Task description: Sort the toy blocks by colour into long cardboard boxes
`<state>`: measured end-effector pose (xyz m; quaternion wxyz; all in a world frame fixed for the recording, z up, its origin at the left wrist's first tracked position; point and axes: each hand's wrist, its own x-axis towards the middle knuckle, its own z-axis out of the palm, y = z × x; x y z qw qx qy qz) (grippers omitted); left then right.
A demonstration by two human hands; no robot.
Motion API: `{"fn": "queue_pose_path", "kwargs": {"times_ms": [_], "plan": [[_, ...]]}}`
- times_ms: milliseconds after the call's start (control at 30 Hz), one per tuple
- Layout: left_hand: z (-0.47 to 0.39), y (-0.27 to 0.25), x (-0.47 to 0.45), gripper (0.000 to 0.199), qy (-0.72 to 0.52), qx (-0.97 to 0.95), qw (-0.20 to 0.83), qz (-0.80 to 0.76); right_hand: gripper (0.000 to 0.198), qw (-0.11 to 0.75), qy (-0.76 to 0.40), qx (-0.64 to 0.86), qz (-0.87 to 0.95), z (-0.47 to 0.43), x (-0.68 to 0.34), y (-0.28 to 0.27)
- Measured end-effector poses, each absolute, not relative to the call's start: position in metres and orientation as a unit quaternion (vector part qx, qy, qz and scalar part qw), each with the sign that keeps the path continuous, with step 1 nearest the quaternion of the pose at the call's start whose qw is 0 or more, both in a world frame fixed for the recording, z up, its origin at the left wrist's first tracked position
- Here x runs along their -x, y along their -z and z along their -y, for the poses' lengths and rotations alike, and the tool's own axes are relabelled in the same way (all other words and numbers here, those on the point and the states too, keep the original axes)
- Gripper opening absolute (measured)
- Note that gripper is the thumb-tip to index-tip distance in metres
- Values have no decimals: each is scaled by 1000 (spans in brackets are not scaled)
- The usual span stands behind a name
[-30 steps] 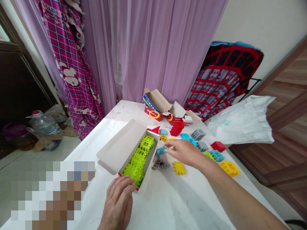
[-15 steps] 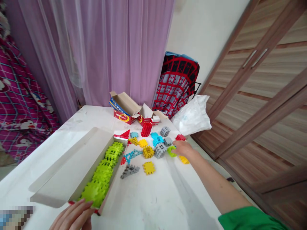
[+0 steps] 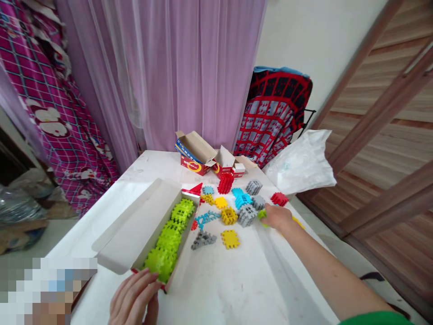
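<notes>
My left hand (image 3: 135,298) rests at the near end of a long open carton (image 3: 135,216), its fingers stretched out with the tips over the edge. Inside the carton lies a row of lime-green interlocking toy blocks (image 3: 169,237). Across the table, the fingers of my right hand (image 3: 279,218) are closed on a lime-green block piece (image 3: 261,216), which they partly cover. Left of that hand are a grey block cube (image 3: 247,215), a blue cube (image 3: 242,200) and a yellow cube (image 3: 229,215). A yellow piece (image 3: 298,222) is half hidden behind my right hand.
A flat yellow piece (image 3: 230,239), a grey triangular piece (image 3: 203,240), a blue arched piece (image 3: 207,219) and red stacks (image 3: 225,183) lie about the white table (image 3: 219,280). Opened boxes (image 3: 194,164) stand at the back. A white plastic bag (image 3: 301,162) sits at the right edge.
The view has turned left, so everything sits further right in the picture. My right hand now covers more of the lime-green piece. My left hand stays at the carton's near end.
</notes>
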<state>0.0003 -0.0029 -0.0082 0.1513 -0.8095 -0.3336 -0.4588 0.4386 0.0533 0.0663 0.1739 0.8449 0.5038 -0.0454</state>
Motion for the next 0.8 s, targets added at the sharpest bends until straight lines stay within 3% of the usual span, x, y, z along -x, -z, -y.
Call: {"fn": "queue_pose_path", "kwargs": {"times_ms": [200, 367, 500, 800], "plan": [[8, 6, -5, 24, 462, 807, 123, 346, 42, 157, 14, -851, -501, -49, -436, -91], [10, 5, -6, 26, 461, 808, 105, 351, 57, 61, 10, -807, -587, -51, -381, -137], [12, 5, -7, 27, 453, 811, 98, 358, 59, -19, 54, -677, -734, -57, -296, -160], [16, 1, -11, 25, 470, 798, 95, 364, 47, 26, 47, -513, -857, -66, -181, -119]]}}
